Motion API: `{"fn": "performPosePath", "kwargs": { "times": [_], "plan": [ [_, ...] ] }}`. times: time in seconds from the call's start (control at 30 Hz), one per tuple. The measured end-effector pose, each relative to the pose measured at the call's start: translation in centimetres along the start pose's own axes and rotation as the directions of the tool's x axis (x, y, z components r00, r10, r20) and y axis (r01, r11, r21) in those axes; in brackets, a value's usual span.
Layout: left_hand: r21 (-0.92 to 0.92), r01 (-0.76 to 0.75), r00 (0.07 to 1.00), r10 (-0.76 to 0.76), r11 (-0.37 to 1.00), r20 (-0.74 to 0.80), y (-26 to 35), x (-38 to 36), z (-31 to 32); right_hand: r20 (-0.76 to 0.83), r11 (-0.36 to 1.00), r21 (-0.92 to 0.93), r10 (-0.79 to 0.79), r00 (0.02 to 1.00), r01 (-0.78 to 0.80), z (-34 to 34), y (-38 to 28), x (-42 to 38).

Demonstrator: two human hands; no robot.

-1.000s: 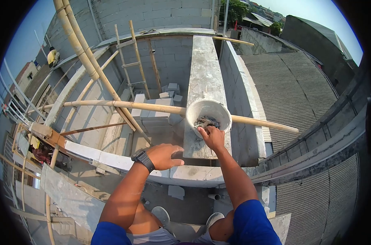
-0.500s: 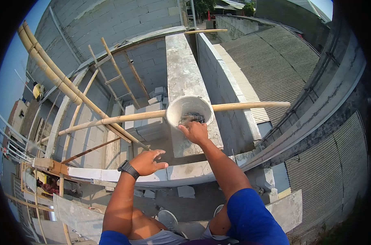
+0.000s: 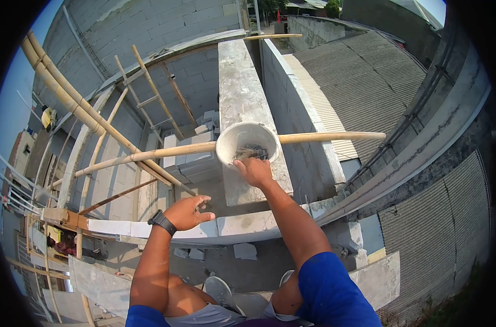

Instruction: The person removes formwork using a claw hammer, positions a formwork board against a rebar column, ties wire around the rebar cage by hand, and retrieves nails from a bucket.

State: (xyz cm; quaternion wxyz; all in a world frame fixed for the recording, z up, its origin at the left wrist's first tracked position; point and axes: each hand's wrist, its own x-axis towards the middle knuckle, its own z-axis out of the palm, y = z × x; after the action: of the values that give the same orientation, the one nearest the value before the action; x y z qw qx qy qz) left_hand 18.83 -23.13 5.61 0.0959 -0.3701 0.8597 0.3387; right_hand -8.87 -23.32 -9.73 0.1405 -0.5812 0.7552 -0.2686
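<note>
A pale bucket [image 3: 226, 147] stands on a long concrete-stained plank [image 3: 242, 76], with thin dark pieces [image 3: 253, 151] and a grey tool-like shape inside that I cannot make out. My right hand [image 3: 254, 172] reaches over the bucket's near rim. Its fingers are hidden inside, so I cannot see whether they grip anything. My left hand [image 3: 187, 212], below a dark wristwatch [image 3: 162, 222], hovers empty above the top of a light block wall [image 3: 242, 226]. Its thumb and fingers are apart and slightly curled.
A bamboo pole [image 3: 329, 136] crosses the plank behind the bucket. Other bamboo poles [image 3: 68, 90] and a ladder [image 3: 148, 101] rise on the left. Broken blocks [image 3: 245, 251] lie below the wall near my feet. Corrugated roofs [image 3: 357, 82] spread right. Another person [image 3: 49, 118] is far left.
My view has shifted slightly, so the scene sits a little higher and further left. My right hand remains at the bucket and my left hand stays over the wall.
</note>
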Motion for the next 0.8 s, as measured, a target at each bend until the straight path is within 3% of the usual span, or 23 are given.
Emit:
{"fn": "performPosePath", "kwargs": {
  "times": [0.23,0.37,0.5,0.8],
  "plan": [
    [0.001,-0.071,0.997,0.071,0.997,-0.011,-1.3,0.5,0.3,-0.001,0.999,0.032,-0.02,1.0,0.02,-0.4,-0.1,-0.1],
    [0.022,-0.021,1.0,0.021,1.0,0.004,-0.8,0.3,-0.1,0.011,0.998,0.055,-0.011,1.0,0.011,-0.4,-0.4,0.1],
    [0.034,-0.095,0.995,0.096,0.995,-0.029,-2.3,0.9,0.4,0.037,0.999,0.05,-0.01,0.999,0.008,-0.3,-0.4,0.3],
    [0.077,-0.065,0.995,0.07,0.995,-0.067,-2.1,0.8,0.3,0.006,0.998,0.019,-0.065,0.998,0.065,0.4,0.1,0.7]
  ]
}}
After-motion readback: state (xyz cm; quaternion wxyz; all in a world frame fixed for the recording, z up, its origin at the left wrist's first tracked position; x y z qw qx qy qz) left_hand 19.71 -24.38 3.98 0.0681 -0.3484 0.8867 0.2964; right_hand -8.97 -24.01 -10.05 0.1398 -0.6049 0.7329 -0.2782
